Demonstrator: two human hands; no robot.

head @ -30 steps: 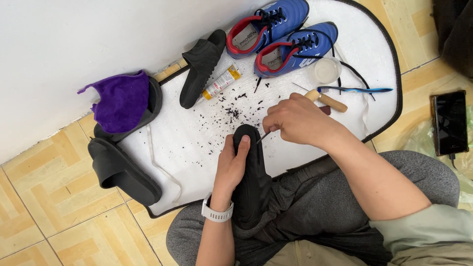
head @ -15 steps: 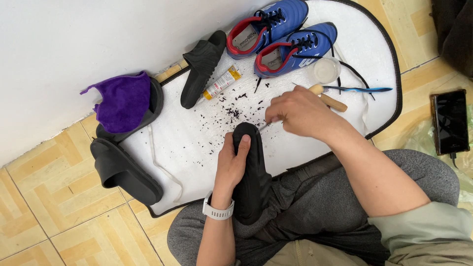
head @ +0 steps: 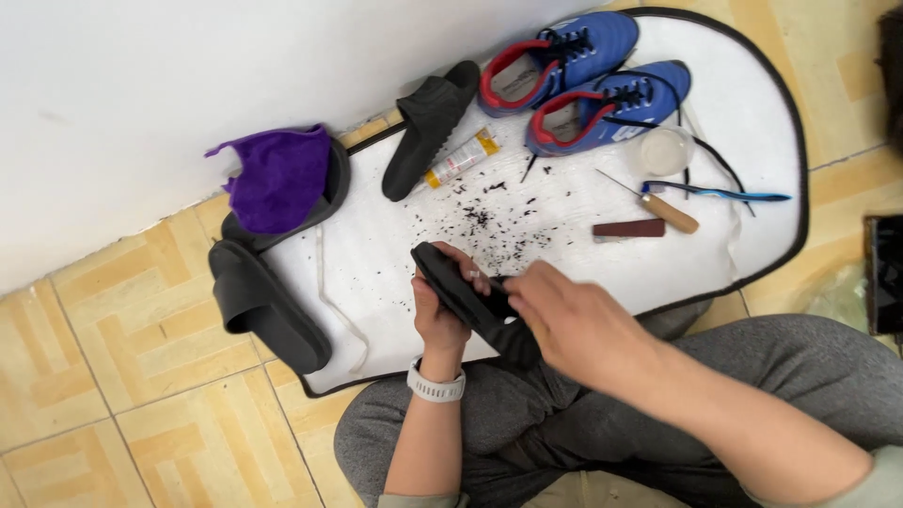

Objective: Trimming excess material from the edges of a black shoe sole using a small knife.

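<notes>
My left hand [head: 440, 315] grips a black slide sandal [head: 458, 283] from below and holds it tilted over my lap, its end pointing up and left. A white watch [head: 435, 384] is on that wrist. My right hand [head: 572, 323] is closed against the sandal's lower right part, pinching what looks like a thin dark tool [head: 502, 279], mostly hidden by the fingers. Black scrapings [head: 499, 224] lie scattered on the white mat [head: 395, 245] just beyond the sandal.
On the mat lie two blue shoes [head: 602, 94], another black sandal [head: 428, 122], a glue tube [head: 461, 158], a clear cup [head: 666, 150], a wooden-handled awl [head: 663, 209], a blue toothbrush [head: 717, 195] and a brown block [head: 628, 229]. At left, a purple cloth [head: 280, 177] and a sandal [head: 265, 309].
My right hand came down and left from above the mat onto the sandal. The sandal has tipped, its end now pointing up-left. My left hand keeps its grip.
</notes>
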